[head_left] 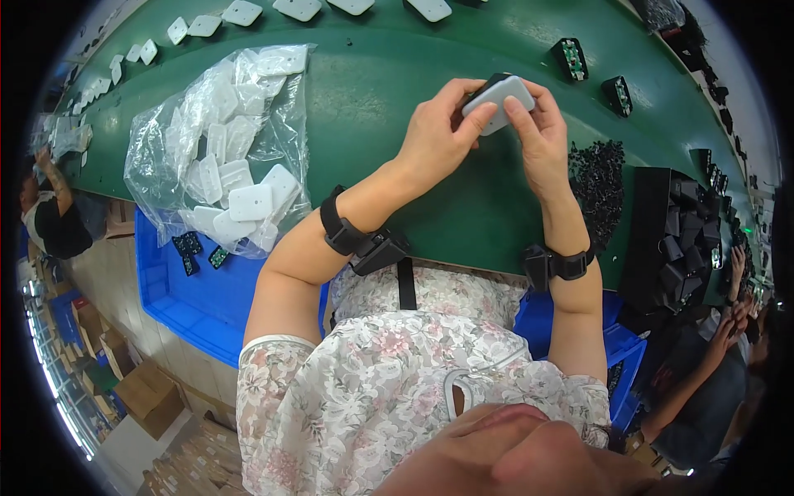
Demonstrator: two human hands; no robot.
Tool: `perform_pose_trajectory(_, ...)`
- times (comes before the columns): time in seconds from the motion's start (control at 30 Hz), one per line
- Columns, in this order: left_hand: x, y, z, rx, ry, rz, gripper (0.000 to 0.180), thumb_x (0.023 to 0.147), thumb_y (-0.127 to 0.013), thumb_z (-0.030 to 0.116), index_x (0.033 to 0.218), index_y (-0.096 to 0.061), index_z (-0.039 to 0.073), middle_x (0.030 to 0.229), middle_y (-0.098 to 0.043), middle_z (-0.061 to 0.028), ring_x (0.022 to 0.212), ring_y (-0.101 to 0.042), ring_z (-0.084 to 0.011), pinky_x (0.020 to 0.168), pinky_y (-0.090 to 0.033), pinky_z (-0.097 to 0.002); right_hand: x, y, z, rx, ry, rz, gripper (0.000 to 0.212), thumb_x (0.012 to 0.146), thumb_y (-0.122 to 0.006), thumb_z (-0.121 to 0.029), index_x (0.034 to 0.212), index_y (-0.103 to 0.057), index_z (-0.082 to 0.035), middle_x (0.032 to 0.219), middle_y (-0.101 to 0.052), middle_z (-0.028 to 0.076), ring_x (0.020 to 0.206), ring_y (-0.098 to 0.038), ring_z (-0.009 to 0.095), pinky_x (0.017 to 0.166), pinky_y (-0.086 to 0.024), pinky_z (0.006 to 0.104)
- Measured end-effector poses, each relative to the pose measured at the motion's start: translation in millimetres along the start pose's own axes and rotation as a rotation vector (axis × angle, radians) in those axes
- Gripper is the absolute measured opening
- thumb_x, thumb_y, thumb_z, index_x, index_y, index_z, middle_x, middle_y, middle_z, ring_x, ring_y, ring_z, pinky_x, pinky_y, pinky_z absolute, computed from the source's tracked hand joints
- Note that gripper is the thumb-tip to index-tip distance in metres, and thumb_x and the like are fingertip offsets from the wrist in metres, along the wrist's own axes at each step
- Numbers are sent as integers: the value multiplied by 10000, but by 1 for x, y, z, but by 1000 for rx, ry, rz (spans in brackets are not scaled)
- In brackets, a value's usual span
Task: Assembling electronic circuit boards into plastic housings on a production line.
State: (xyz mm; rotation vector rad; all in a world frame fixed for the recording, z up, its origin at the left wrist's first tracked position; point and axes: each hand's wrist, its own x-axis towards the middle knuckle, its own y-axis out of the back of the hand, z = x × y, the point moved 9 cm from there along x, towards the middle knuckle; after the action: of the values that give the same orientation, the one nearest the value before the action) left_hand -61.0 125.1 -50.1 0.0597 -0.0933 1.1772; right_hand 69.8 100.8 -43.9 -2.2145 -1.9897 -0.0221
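Note:
Over the green table (372, 107), both my hands hold one small device, with a white rounded cover (511, 88) on top and a black housing (494, 80) behind it. My left hand (442, 132) grips its left side, the thumb on the white cover. From the right, my right hand (542, 136) closes round the other side, and its thumb also presses on the cover. Whether the cover is fully seated cannot be seen. Beyond my right hand stand two black housings, one (571, 59) farther off and one (617, 96) nearer, with green circuit boards inside.
Left of my arms lies a clear plastic bag (157, 165) of white covers (251, 202). Small black parts (597, 186) are heaped right, beside a black box (648, 240) of black housings. White-topped pieces (298, 8) line the far side. A blue crate (207, 306) sits below the table edge. Other people work at both sides.

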Motion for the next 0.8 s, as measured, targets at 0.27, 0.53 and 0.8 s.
perform_pose_trajectory(0.27,4,-5,-3,-136,-17,-62,442,929,-580,225,1291,-427,21,997,-601,-96,712,-586,-107,578,-477,-220,10,-3,-13,42,5,17,333,895,-615,-121,1191,-520,-1,1145,-572,76,1044,-544,146,920,-420,283)
perform_pose_trajectory(0.53,5,11,-1,92,-95,88,602,884,-627,309,1330,-366,0,1002,-578,-139,719,-609,-211,673,-499,-327,120,20,-24,-653,119,-198,351,834,-670,-106,1153,-561,-6,1025,-622,57,967,-575,137,860,-453,262)
perform_pose_trajectory(0.8,0,4,13,170,-140,65,472,884,-621,235,1272,-435,40,971,-532,-132,683,-595,-218,656,-487,-351,181,26,16,-918,-247,-572,315,814,-674,-143,1113,-640,-50,926,-642,35,854,-580,125,801,-472,268)
